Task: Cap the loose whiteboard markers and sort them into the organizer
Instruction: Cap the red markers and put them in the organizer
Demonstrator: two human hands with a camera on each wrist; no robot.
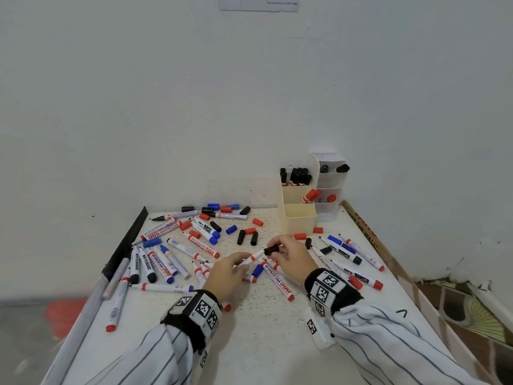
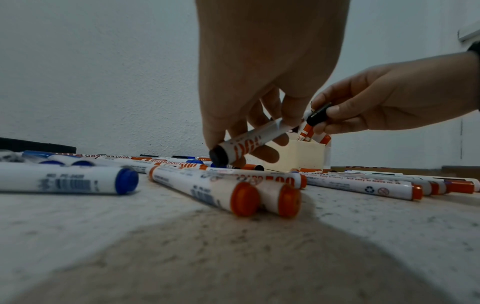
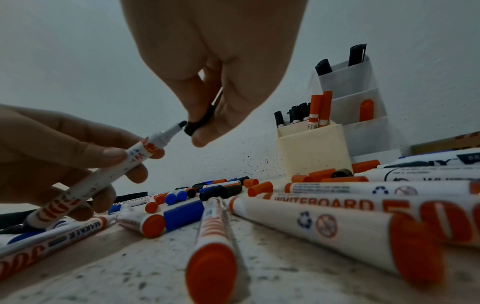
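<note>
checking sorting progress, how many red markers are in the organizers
3 red markers: two lean in the cream organizer's middle compartment, one, only its cap showing, in the white organizer's middle pocket. More may sit hidden.

Left hand (image 2: 259, 82) is gripping a white marker (image 2: 254, 139) by the barrel, black end tilted down toward the camera. Right hand (image 2: 389, 98) is pinching a black cap (image 2: 318, 115) just beside the marker's upper end. Red- and blue-ended markers (image 2: 233, 185) are lying on the speckled tabletop (image 2: 182, 257); a cream organizer (image 2: 303, 156) is standing behind.
</note>
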